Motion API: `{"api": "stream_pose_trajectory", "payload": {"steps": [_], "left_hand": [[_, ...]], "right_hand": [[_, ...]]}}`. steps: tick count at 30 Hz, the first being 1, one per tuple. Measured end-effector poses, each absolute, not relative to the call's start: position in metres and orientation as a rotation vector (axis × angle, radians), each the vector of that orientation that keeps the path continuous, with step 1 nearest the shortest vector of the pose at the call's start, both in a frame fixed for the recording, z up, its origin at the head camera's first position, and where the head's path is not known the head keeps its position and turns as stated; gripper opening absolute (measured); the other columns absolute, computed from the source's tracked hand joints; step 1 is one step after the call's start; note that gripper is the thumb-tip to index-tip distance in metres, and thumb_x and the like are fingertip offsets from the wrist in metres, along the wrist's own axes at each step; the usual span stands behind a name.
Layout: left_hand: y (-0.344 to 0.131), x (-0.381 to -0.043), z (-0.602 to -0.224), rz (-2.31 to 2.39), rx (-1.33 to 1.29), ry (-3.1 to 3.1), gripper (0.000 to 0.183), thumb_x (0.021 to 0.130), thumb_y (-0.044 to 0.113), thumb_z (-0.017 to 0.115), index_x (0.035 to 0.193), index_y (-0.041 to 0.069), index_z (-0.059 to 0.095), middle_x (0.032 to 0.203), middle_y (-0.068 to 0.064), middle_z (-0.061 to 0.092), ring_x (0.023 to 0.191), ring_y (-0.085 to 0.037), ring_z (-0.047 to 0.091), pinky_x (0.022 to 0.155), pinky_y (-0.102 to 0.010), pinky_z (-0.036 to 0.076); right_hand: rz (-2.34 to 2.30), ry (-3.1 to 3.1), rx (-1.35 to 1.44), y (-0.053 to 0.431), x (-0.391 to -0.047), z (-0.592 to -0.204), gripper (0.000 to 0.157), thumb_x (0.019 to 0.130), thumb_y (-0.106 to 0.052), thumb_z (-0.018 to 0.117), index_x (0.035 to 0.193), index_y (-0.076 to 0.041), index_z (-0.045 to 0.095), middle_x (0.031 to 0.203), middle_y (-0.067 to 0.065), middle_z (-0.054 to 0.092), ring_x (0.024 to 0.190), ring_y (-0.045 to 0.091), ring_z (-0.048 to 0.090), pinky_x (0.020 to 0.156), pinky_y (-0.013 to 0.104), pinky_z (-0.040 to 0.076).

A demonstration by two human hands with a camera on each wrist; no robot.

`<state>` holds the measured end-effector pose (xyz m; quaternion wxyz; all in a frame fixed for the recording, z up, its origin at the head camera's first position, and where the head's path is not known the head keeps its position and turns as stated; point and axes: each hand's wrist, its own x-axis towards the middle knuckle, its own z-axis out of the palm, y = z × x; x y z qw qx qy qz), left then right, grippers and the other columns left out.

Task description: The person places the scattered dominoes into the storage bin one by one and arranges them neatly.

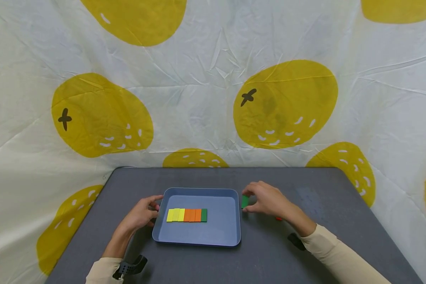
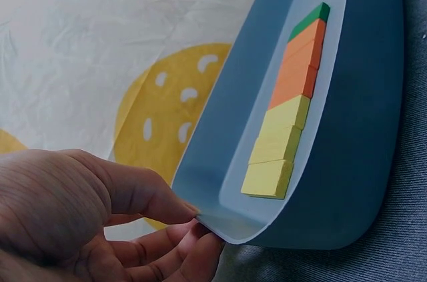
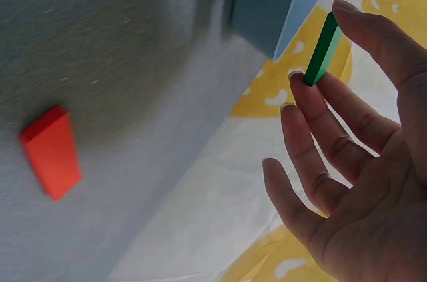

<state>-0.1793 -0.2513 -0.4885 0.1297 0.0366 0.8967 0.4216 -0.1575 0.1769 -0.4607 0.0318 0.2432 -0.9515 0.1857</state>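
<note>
A blue-grey tray [image 1: 220, 232] lies on the dark table, with a row of flat blocks inside: yellow blocks [image 1: 175, 215] at the left, orange blocks [image 1: 192, 215] in the middle and one green block [image 1: 204, 215] at the right end. My left hand [image 1: 143, 213] pinches the tray's left rim between thumb and fingers, as the left wrist view shows. Just beyond the tray's right side, my right hand [image 1: 266, 199] pinches another green block [image 3: 323, 50] by its two ends, between thumb and fingertips. Its other fingers are spread loosely in the right wrist view.
A red block [image 3: 53, 152] lies on the table, mostly hidden under the right wrist in the head view. Behind the table [image 1: 269, 252] hangs a white cloth [image 1: 198, 114] with large yellow fruit prints.
</note>
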Motion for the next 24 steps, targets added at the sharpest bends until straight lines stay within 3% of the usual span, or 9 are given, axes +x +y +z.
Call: {"api": "stream_pose_trajectory", "payload": {"steps": [24], "left_hand": [[-0.250, -0.180, -0.487, 1.233, 0.096, 2.592, 0.061, 0.090, -0.008, 0.056, 0.150, 0.000, 0.046, 0.106, -0.018, 0.056, 0.084, -0.026, 0.054, 0.060, -0.039, 0.053]], "right_hand": [[0.582, -3.024, 0.966, 0.111, -0.182, -0.446, 0.037, 0.078, -0.034, 0.088, 0.108, -0.017, 0.073, 0.105, -0.004, 0.065, 0.098, 0.016, 0.060, 0.080, 0.038, 0.053]]}}
